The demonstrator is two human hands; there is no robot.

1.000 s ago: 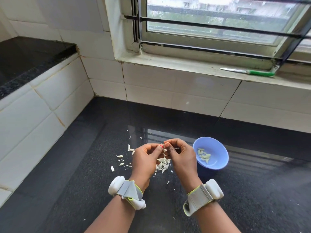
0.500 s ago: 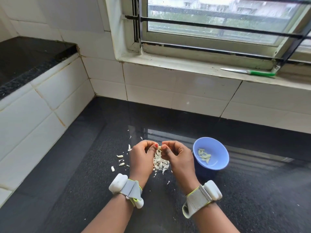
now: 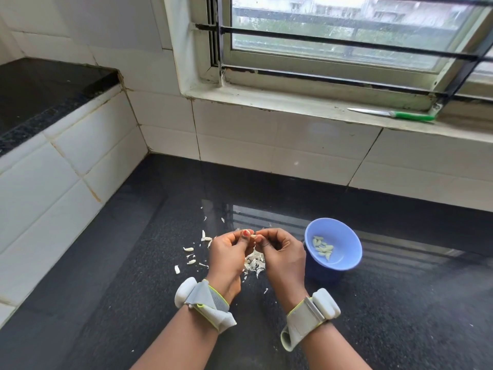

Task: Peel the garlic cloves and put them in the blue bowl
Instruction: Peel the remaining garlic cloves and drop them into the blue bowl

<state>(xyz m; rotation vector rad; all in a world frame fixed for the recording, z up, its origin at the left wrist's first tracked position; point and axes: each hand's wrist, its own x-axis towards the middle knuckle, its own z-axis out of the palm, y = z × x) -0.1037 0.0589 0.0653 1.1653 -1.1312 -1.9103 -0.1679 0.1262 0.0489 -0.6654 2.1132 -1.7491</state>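
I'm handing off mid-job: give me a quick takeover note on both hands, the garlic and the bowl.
Left hand and right hand: both pinch one small pale garlic clove between their fingertips, above the heap of white papery skins on the black granite counter.
Round blue plastic bowl: right of the hands, holding several peeled cloves.
Done: those cloves.
Left: finish this clove and drop it in the bowl. No unpeeled cloves clearly visible.

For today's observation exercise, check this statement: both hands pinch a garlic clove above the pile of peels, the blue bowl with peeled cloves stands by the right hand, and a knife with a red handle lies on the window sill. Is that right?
Not quite. The knife on the window sill has a green handle, not red, as the head view shows. The rest holds: the left hand and right hand pinch a garlic clove above the pile of peels, and the blue bowl stands by the right hand.
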